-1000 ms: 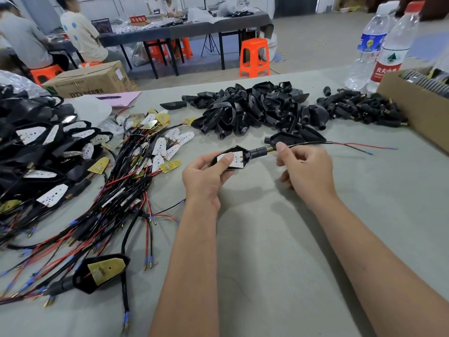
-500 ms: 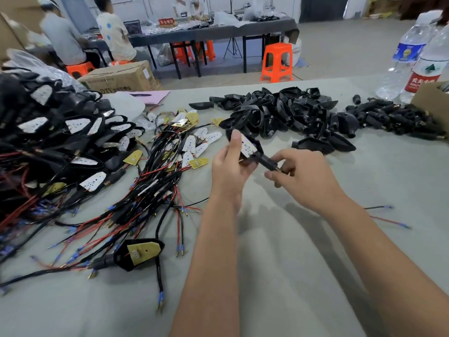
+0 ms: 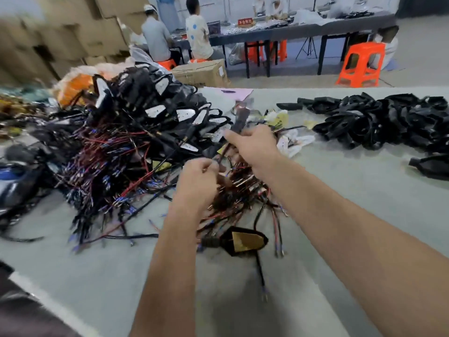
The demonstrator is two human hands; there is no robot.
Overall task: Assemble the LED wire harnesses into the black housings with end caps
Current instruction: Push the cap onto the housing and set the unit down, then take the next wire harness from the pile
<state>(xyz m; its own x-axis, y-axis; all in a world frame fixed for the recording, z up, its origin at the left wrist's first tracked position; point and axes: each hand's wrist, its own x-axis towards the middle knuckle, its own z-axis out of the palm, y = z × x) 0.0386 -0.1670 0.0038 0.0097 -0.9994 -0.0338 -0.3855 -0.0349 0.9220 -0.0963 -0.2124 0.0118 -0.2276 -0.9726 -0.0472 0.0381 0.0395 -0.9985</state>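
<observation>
1. The right hand is out over the tangle of wire harnesses, fingers curled round a blurred assembled housing that sticks up above the knuckles.
2. The left hand sits lower and nearer, fingers curled in; something thin seems pinched at the fingertips, but motion blur hides what it is, so I cannot tell its grip.
3. To the left, a big heap of finished units rises on the grey table, white LED boards facing up, red and black leads spilling toward the front.
4. One lone housing with a yellow board lies flat just in front of the harnesses, between the two forearms.
5. Far right, the pile of empty black housings lies well apart from both hands.
6. Beyond the table: an orange stool and two seated people.
</observation>
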